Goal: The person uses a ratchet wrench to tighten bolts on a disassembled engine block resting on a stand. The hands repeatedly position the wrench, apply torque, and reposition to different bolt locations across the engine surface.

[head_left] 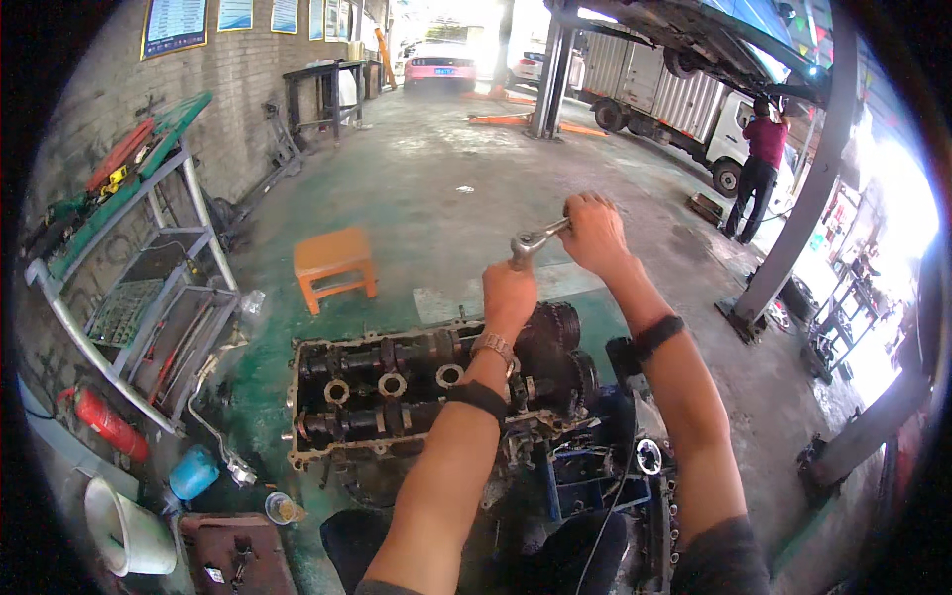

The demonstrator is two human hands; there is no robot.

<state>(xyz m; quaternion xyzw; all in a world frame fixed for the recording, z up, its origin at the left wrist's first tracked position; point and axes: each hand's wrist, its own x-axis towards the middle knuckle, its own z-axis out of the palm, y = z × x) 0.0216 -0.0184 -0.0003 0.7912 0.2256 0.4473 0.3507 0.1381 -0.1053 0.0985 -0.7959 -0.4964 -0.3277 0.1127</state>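
Observation:
A steel ratchet wrench (541, 235) is held up above an oily engine cylinder head (377, 362), whose camshafts and round sprockets show. My right hand (595, 231) is closed on the far end of the wrench's handle, up and to the right. My left hand (510, 297) is closed just below the ratchet's head, gripping it or a piece fitted on it; my fingers hide what exactly. Below my right forearm lie a blue tray of tools (575, 476) and a row of sockets (666, 526).
An orange stool (332, 258) stands beyond the engine. At left are a tool cart (178, 228), red extinguisher (107, 424), white bucket (124, 524) and brown case (233, 555). A person (762, 174) stands under a raised vehicle at right, beside a white truck (635, 89) and lift posts (783, 258).

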